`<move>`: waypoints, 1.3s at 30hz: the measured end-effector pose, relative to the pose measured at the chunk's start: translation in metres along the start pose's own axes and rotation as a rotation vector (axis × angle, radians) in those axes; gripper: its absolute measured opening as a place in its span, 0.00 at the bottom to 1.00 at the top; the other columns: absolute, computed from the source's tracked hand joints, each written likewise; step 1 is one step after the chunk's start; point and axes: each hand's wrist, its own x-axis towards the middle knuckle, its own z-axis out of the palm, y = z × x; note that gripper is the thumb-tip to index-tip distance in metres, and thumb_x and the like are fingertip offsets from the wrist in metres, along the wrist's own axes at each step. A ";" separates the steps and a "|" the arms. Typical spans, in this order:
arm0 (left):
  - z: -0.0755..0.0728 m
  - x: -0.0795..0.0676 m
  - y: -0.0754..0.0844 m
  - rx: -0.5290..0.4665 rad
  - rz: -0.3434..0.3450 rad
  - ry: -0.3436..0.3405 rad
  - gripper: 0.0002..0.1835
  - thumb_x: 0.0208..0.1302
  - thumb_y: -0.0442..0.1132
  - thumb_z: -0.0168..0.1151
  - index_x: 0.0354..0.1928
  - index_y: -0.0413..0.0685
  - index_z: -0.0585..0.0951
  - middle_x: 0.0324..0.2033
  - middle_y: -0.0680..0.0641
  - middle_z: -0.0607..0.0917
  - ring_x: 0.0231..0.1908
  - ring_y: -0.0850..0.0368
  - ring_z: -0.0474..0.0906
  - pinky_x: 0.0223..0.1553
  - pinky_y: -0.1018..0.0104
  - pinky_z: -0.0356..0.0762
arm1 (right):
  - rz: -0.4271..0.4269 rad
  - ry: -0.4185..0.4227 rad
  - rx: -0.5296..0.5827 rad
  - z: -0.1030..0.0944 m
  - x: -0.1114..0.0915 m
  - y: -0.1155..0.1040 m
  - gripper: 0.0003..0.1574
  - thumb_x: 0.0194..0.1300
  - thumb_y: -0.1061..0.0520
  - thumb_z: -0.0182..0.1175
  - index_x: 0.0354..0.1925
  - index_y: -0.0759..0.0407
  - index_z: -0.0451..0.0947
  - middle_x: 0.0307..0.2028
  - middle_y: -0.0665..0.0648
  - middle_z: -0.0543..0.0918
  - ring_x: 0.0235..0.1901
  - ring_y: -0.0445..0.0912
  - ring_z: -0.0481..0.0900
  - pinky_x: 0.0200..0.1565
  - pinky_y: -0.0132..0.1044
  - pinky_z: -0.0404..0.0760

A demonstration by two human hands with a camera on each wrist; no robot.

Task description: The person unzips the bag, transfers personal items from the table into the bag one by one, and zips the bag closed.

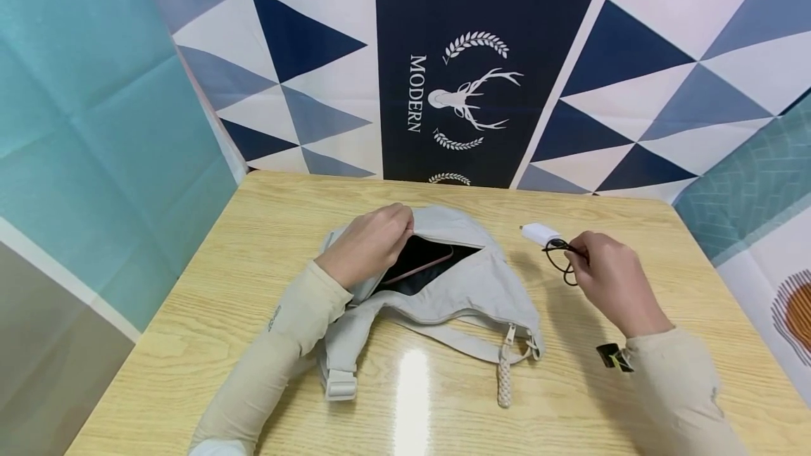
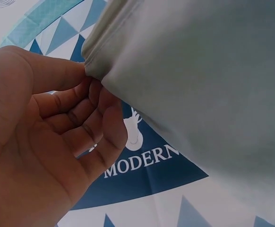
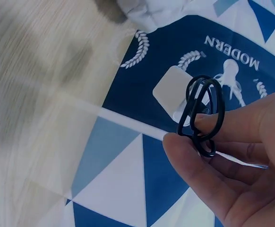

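Note:
A light grey sling bag (image 1: pixel 488 290) lies on the table, its zipped mouth spread apart over a dark lining. My left hand (image 1: pixel 374 245) pinches the upper edge of that mouth between thumb and fingers; the left wrist view shows the bag's cloth (image 2: pixel 189 85) drawn taut from the fingertips. Inside the bag sits a dark flat thing with a pinkish rim (image 1: pixel 421 271), partly hidden. To the bag's right, my right hand (image 1: pixel 611 276) pinches a coiled black cable (image 3: pixel 218 113) above the table. A white charger plug (image 1: pixel 538 233) hangs at the cable's far side.
Along the bag's near side run a strap with a buckle (image 1: pixel 341 385) and a braided zipper pull (image 1: pixel 504 378). The wooden table (image 1: pixel 209 343) ends at a patterned cloth backdrop (image 1: pixel 317 90). Teal cloth (image 1: pixel 95 125) hangs on the left.

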 end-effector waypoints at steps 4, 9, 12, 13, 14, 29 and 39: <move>0.000 -0.001 -0.001 0.001 0.003 0.005 0.06 0.73 0.32 0.52 0.38 0.42 0.78 0.32 0.48 0.78 0.29 0.58 0.73 0.30 0.66 0.75 | -0.056 0.038 -0.006 -0.001 -0.004 -0.012 0.04 0.59 0.70 0.65 0.34 0.67 0.79 0.26 0.59 0.80 0.21 0.44 0.73 0.23 0.41 0.72; -0.001 0.000 -0.001 0.001 0.010 0.015 0.06 0.73 0.32 0.52 0.38 0.43 0.78 0.32 0.48 0.78 0.29 0.58 0.73 0.30 0.66 0.75 | -0.110 0.077 -0.010 -0.002 -0.008 -0.026 0.06 0.57 0.70 0.67 0.34 0.67 0.79 0.26 0.58 0.80 0.21 0.43 0.73 0.22 0.39 0.73; 0.000 0.000 -0.002 -0.001 0.011 0.019 0.06 0.73 0.33 0.53 0.38 0.43 0.78 0.32 0.49 0.78 0.28 0.58 0.73 0.29 0.66 0.75 | -0.139 0.088 -0.010 -0.002 -0.012 -0.035 0.07 0.57 0.70 0.67 0.34 0.66 0.79 0.26 0.57 0.79 0.21 0.42 0.72 0.21 0.38 0.73; 0.000 0.000 -0.002 0.000 0.011 0.020 0.06 0.73 0.33 0.53 0.38 0.43 0.78 0.32 0.49 0.78 0.28 0.58 0.73 0.29 0.66 0.75 | -0.149 0.090 -0.007 -0.002 -0.013 -0.038 0.07 0.56 0.70 0.67 0.34 0.66 0.79 0.27 0.57 0.79 0.21 0.41 0.72 0.21 0.38 0.73; 0.000 0.000 -0.002 0.001 0.012 0.021 0.06 0.73 0.33 0.53 0.38 0.43 0.78 0.32 0.49 0.78 0.28 0.58 0.73 0.29 0.66 0.75 | -0.160 0.094 -0.004 -0.001 -0.014 -0.041 0.08 0.56 0.71 0.67 0.34 0.66 0.79 0.27 0.56 0.79 0.21 0.41 0.72 0.21 0.38 0.74; 0.000 -0.001 -0.003 0.004 0.011 0.029 0.05 0.73 0.32 0.53 0.37 0.43 0.77 0.32 0.49 0.78 0.28 0.59 0.72 0.29 0.66 0.74 | -0.339 0.072 0.098 0.037 0.002 -0.096 0.09 0.56 0.71 0.67 0.37 0.66 0.81 0.33 0.58 0.83 0.29 0.47 0.83 0.29 0.41 0.83; -0.001 -0.001 -0.003 0.013 0.000 0.010 0.06 0.74 0.33 0.52 0.37 0.44 0.76 0.31 0.50 0.77 0.28 0.58 0.72 0.29 0.65 0.74 | -0.408 0.087 0.011 0.071 0.019 -0.126 0.06 0.58 0.70 0.65 0.35 0.65 0.78 0.32 0.58 0.80 0.31 0.50 0.82 0.30 0.41 0.83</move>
